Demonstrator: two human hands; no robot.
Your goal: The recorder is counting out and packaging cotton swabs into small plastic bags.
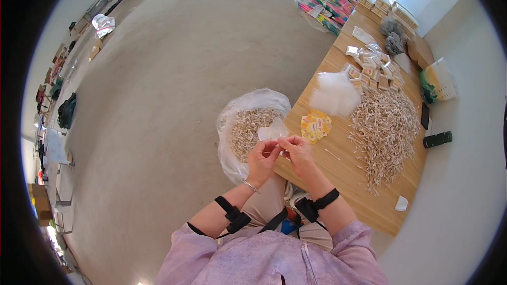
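My left hand (261, 161) and my right hand (298, 154) meet at the table's near left edge, fingers pinched together. Between them they hold a small clear plastic bag (273, 129), its far end spread out beyond my fingertips. Beneath it, a large see-through sack (231, 106) of cotton swabs (251, 126) stands beside the table. Yellow printed cards (316, 126) lie to the right of my right hand, with a stack of clear bags (335, 94) just behind them. A single cotton swab (332, 154) rests on the wood.
A big heap of loose cotton swabs (388, 132) covers the right part of the wooden table (343, 190). Behind it are several packed small boxes (377, 68). A dark cylinder (437, 139) and a phone (425, 116) lie by the wall. Colourful wrapped bundles (330, 2) sit beyond.
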